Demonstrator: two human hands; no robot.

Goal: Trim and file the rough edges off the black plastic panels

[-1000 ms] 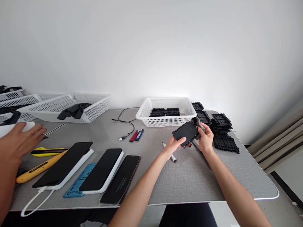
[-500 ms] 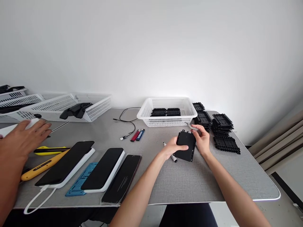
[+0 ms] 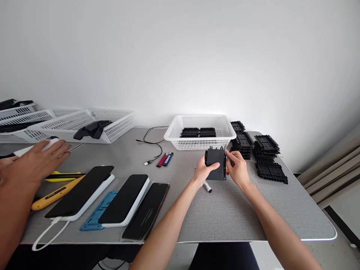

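The left hand (image 3: pixel 201 171) has its grip closed on a black plate (image 3: pixel 216 175), with the thumb pressed across its face. The plate is in the air above the worktop (image 3: pixel 225 213), in front of the white basket (image 3: pixel 200 144) and a little to its right. The grip of the right hand (image 3: pixel 238 168) is narrow, around a small grey tool (image 3: pixel 232 162), which is mostly hidden by the fingers; it is at the right edge of the plate, but I cannot tell if it touches there.

In my judgement, the main danger is a slip: if the tool is pushed too hard along the edge, it could jump toward the left fingers or scratch the flat face. A weak thumb could also let the plate turn, and the small teeth at its border may bend or break. The marker (image 3: pixel 207 186) lies just below the plate, so a low elbow or a dropped plate could make it roll.

About the room: the worktop is free between the forearms, up to its near edge. On the right, the stacked plates (image 3: pixel 266 144) and one single plate (image 3: pixel 271 171) lie near the right edge, so a wide swing of the right elbow could push them over.
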